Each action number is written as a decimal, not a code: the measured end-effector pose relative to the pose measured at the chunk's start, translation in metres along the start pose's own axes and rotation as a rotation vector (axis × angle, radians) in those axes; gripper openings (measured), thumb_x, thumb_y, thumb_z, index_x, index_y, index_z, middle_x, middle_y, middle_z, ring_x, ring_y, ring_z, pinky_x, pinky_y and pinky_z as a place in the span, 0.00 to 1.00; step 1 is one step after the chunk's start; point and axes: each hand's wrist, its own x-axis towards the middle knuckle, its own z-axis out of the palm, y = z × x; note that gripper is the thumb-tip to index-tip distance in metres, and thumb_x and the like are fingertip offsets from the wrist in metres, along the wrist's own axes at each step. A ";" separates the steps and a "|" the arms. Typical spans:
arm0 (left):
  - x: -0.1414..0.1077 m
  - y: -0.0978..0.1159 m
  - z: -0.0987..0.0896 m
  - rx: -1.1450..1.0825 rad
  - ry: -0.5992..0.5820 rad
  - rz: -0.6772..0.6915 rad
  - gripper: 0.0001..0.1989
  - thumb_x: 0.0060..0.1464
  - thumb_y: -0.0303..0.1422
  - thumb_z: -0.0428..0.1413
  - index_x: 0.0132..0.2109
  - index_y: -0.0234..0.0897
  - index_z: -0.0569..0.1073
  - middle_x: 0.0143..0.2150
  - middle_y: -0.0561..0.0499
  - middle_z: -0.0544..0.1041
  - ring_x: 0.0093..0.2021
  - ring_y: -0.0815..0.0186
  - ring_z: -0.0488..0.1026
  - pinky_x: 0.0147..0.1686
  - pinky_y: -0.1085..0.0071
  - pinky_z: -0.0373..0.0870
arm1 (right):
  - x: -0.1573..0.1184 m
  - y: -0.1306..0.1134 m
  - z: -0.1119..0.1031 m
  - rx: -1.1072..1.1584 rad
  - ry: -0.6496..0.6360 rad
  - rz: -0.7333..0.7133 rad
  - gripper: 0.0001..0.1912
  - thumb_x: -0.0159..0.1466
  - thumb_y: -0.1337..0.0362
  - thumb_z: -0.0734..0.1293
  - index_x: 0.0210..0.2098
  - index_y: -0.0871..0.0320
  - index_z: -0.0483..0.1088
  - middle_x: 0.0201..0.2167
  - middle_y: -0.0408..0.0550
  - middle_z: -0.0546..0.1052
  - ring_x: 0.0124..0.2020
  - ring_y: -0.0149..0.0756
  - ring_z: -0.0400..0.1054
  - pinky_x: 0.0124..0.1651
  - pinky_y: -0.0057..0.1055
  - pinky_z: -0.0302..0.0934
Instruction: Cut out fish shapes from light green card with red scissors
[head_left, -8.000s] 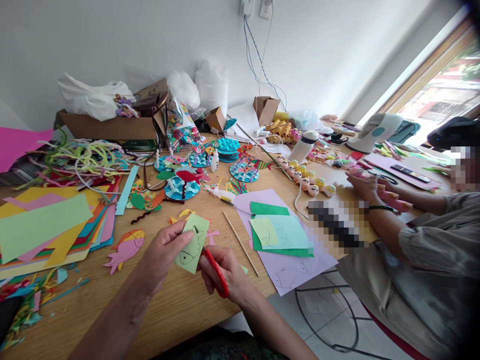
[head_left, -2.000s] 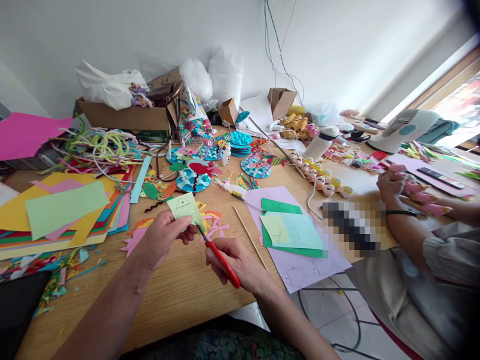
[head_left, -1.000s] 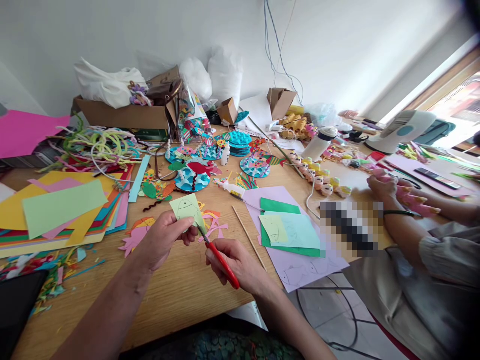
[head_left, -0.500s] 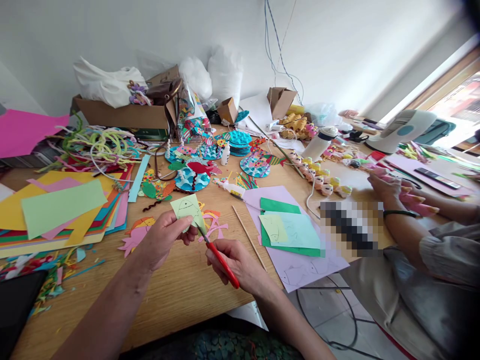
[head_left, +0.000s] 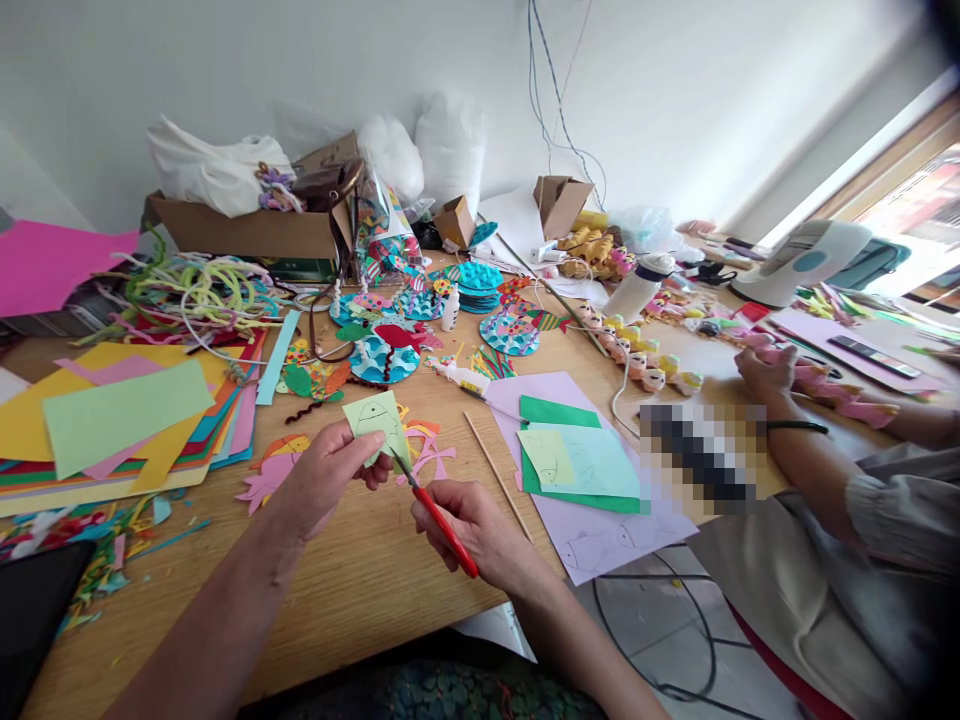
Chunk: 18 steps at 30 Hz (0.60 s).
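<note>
Between the thumb and fingers of my left hand (head_left: 341, 470) is a light green piece of paper (head_left: 373, 418) with a fish drawn on it in dark line. My right hand (head_left: 469, 525) is closed around the red handles of a pair of scissors (head_left: 446, 528). The scissor blades meet the paper's lower right edge, beside my left fingers. Pink and orange paper cut-outs (head_left: 431, 455) lie on the table just behind my hands. More pink cut-outs (head_left: 262, 478) rest left of my left wrist.
A wooden stick (head_left: 495, 470) and a lilac sheet (head_left: 600, 545) with fish outlines lie to the right. Stacked coloured paper (head_left: 127, 415) and scraps (head_left: 142, 530) are at the left. Decorated blue discs (head_left: 384, 360) and a glue bottle (head_left: 466, 378) stand behind. A co-worker's hands (head_left: 766, 370) hold pink pieces.
My hands, the paper and the scissors have barely moved. At the right, the co-worker's hands and the pink pieces have shifted slightly.
</note>
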 end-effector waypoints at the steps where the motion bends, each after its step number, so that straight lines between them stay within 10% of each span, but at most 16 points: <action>1: 0.000 0.000 0.000 0.002 -0.002 0.001 0.09 0.45 0.36 0.55 0.23 0.35 0.71 0.19 0.54 0.72 0.20 0.69 0.66 0.21 0.73 0.62 | 0.000 0.000 0.000 -0.002 0.000 -0.002 0.17 0.63 0.52 0.60 0.25 0.59 0.62 0.18 0.37 0.58 0.19 0.24 0.50 0.21 0.23 0.44; 18: -0.001 0.000 -0.001 -0.006 -0.036 0.025 0.08 0.47 0.36 0.55 0.25 0.35 0.71 0.19 0.55 0.71 0.21 0.70 0.66 0.20 0.74 0.61 | -0.001 0.001 0.001 -0.043 0.015 -0.012 0.15 0.63 0.55 0.61 0.24 0.59 0.62 0.17 0.37 0.58 0.19 0.24 0.51 0.21 0.23 0.43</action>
